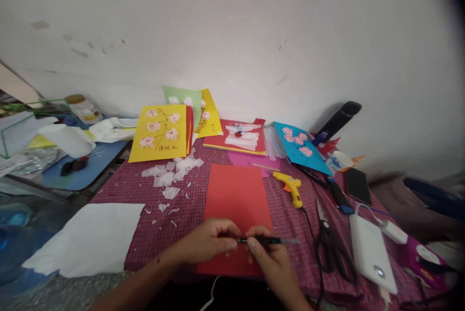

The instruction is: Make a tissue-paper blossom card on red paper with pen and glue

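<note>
Gripping a dark pen [267,241] over the red sheet [236,204], both hands, left [209,243] and right [271,255], pinch it, apparently at the cap end.

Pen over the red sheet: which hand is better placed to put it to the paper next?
Probably the right hand: its fingers wrap the pen around the barrel, above the red sheet. The left hand only pinches one end of the pen.
</note>
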Motion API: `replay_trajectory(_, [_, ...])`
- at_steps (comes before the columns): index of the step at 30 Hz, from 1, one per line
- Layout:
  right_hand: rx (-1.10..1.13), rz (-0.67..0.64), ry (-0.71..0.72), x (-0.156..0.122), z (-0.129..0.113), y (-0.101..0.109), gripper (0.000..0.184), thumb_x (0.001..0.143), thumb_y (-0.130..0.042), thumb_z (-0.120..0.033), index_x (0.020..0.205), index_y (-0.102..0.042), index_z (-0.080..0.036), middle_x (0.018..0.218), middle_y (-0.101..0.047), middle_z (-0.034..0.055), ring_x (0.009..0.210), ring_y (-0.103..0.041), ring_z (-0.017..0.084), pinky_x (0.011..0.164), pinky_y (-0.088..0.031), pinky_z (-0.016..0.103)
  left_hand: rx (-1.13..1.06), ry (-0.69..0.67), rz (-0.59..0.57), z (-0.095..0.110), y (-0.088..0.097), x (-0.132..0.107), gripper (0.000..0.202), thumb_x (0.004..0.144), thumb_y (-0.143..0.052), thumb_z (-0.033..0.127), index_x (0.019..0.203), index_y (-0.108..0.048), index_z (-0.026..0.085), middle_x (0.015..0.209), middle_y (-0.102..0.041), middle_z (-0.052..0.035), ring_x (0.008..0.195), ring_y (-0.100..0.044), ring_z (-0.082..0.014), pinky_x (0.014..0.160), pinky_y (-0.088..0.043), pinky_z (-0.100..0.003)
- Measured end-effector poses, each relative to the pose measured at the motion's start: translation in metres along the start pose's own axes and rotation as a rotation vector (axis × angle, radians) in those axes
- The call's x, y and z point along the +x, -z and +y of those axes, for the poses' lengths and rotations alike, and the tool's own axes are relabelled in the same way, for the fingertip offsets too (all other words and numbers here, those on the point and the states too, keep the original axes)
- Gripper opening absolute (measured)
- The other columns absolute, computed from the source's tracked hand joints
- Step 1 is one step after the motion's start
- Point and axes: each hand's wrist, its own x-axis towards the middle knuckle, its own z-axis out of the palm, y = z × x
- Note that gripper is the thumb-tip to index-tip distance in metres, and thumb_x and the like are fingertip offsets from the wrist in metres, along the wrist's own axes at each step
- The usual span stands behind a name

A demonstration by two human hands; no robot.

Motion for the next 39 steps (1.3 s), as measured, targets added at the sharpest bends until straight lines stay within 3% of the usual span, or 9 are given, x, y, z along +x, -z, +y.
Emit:
replay_trajectory(4, [-0.055, 0.131, 0.043, 0.006, -0.002, 0.01, 0.028, 0.09, -0.068, -0.046, 0.082, -0.067, -0.019, 0.06, -0.06, -0.0006, 0.047, -0.055, 0.013, 0.047, -0.043, 0.024, 0.459, -0.107, -0.021, 0.012, 0.014, -0.008, 0.02, 0.093, -0.052, 0.024, 0.1, -0.071, 0.02, 0.096, -0.071, -0.0025, 0.087, -0.062, -0.0162, 0.077, -0.043, -0.026])
replay_trajectory(7, [-0.113, 0.275, 0.106, 0.019, -0.01, 0.025, 0.024, 0.09, -0.067, -0.043, 0.091, -0.068, -0.019, 0.06, -0.062, -0.0009, 0.052, -0.057, 0.015, 0.051, -0.044, 0.026, 0.692, -0.21, 0.164, 0.013, 0.045, 0.001, 0.023, 0.098, -0.045, 0.026, 0.102, -0.067, 0.02, 0.099, -0.07, -0.0041, 0.09, -0.062, -0.018, 0.082, -0.044, -0.029])
replay_trajectory(10, [-0.28, 0.257, 0.09, 0.043, -0.017, 0.037, 0.021, 0.089, -0.066, -0.037, 0.1, -0.072, -0.02, 0.07, -0.068, 0.002, 0.064, -0.061, 0.018, 0.061, -0.047, 0.029, 0.879, -0.299, 0.387, 0.011, 0.085, 0.025, 0.025, 0.1, -0.039, 0.028, 0.104, -0.062, 0.019, 0.103, -0.067, -0.0066, 0.095, -0.061, -0.0206, 0.087, -0.046, -0.034])
replay_trajectory(12, [-0.332, 0.223, 0.087, 0.062, -0.02, 0.039, 0.021, 0.088, -0.065, -0.036, 0.099, -0.073, -0.021, 0.073, -0.07, 0.0033, 0.066, -0.063, 0.02, 0.063, -0.048, 0.031, 1.007, -0.347, 0.417, 0.01, 0.106, 0.043, 0.024, 0.1, -0.038, 0.026, 0.104, -0.06, 0.018, 0.102, -0.066, -0.0081, 0.097, -0.061, -0.0222, 0.09, -0.046, -0.037])
replay_trajectory(15, [-0.368, 0.222, 0.131, 0.091, -0.02, 0.035, 0.02, 0.086, -0.063, -0.037, 0.092, -0.074, -0.023, 0.071, -0.069, 0.0034, 0.067, -0.064, 0.023, 0.064, -0.049, 0.034, 1.187, -0.399, 0.428, 0.002, 0.123, 0.059, 0.02, 0.099, -0.041, 0.021, 0.102, -0.06, 0.018, 0.106, -0.067, -0.0089, 0.106, -0.06, -0.0238, 0.104, -0.04, -0.045])
replay_trajectory(20, [-0.484, 0.237, 0.173, 0.12, -0.012, 0.027, 0.018, 0.081, -0.061, -0.037, 0.085, -0.074, -0.027, 0.075, -0.071, 0.0032, 0.072, -0.065, 0.026, 0.067, -0.051, 0.037, 1.327, -0.442, 0.429, -0.02, 0.127, 0.058, 0.02, 0.1, -0.043, 0.019, 0.104, -0.063, 0.019, 0.134, -0.062, -0.0094, 0.131, -0.05, -0.0242, 0.12, -0.021, -0.051])
replay_trajectory(39, [-0.702, 0.135, 0.323, 0.12, 0.013, 0.029, 0.02, 0.09, -0.057, -0.03, 0.101, -0.072, -0.026, 0.1, -0.076, 0.0049, 0.092, -0.07, 0.024, 0.083, -0.054, 0.04, 1.294, -0.421, 0.449, -0.021, 0.125, 0.057, 0.022, 0.098, -0.044, 0.018, 0.104, -0.066, 0.019, 0.133, -0.062, -0.0106, 0.13, -0.051, -0.025, 0.12, -0.021, -0.051])
